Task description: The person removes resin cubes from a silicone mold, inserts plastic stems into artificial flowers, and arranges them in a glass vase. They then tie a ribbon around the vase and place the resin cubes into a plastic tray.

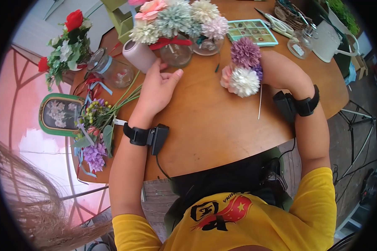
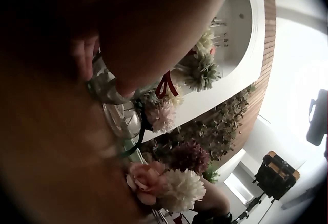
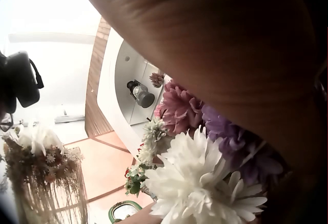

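Observation:
In the head view my left hand [image 1: 158, 88] reaches in beside a pale pink vase [image 1: 139, 56], its thumb and fingers apart and loosely bent. The fingertips are close to the vase's lower end and a round glass vase [image 1: 176, 54] of pastel flowers with a red ribbon. Over the table's right half my right hand [image 1: 276, 69] holds a small bunch of artificial flowers: a mauve bloom [image 1: 245, 52], a white bloom [image 3: 197, 183], a pink rose [image 2: 145, 182] and a purple bloom [image 3: 228, 134]. A thin stem [image 1: 260, 102] points down from it. The blooms hide the right fingers.
To the left are a glass jar [image 1: 115, 73], a green-framed picture [image 1: 58, 113] and loose purple flowers [image 1: 95, 157] with long stems. At the back right stand a compartment box [image 1: 255, 31], scissors [image 1: 280, 26], a glass bottle [image 1: 299, 46] and a white watering can [image 1: 326, 44].

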`<state>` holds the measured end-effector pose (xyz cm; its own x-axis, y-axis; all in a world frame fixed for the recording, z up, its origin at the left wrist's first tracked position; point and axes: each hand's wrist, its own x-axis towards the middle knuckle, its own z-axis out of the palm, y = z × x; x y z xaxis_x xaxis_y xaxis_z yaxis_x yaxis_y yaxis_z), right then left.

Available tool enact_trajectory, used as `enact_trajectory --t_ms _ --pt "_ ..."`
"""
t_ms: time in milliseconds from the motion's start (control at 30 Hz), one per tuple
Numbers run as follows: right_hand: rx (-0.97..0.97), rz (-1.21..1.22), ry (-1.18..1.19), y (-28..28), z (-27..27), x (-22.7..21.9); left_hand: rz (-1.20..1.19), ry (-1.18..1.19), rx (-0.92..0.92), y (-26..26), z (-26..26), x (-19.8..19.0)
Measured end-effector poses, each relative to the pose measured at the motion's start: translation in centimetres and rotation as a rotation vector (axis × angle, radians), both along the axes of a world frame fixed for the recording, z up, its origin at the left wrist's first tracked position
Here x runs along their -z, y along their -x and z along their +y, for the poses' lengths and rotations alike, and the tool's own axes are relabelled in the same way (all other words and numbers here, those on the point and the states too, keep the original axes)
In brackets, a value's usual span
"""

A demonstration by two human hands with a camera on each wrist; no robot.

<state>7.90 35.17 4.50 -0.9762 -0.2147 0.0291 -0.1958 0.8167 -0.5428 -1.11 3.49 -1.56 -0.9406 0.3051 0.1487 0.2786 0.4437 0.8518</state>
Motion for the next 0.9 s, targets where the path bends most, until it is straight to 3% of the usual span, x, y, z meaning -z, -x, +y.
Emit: enact_trajectory --t_ms 133,300,433,667,800,900 --pt "0.052 -0.023 -0.042 0.5 -0.4 0.7 -0.245 0.044 0.170 -1.7 -3.0 -1.7" --pt "0.048 0.012 -0.114 1.2 0.4 2.4 -0.226 0.086 0.238 -4.3 -3.9 -2.9" --pt "-0.042 0.047 0.075 0.8 -0.4 1.8 -0.362 0.066 0.272 -5.8 -3.9 -5.7" --pt "-0.158 -0.144 0.407 0.1 -1.7 -0.1 0.264 -0.059 -0.104 -0.6 -7.4 -7.6" --pt "-0.133 -0.054 0.295 0.1 -1.8 -0.1 0.399 -0.061 -0.367 0.3 -9.9 -9.1" --pt "-0.186 -0.120 0.460 0.3 -1.9 0.2 0.328 -0.136 -0.449 0.9 -11.6 -9.6"
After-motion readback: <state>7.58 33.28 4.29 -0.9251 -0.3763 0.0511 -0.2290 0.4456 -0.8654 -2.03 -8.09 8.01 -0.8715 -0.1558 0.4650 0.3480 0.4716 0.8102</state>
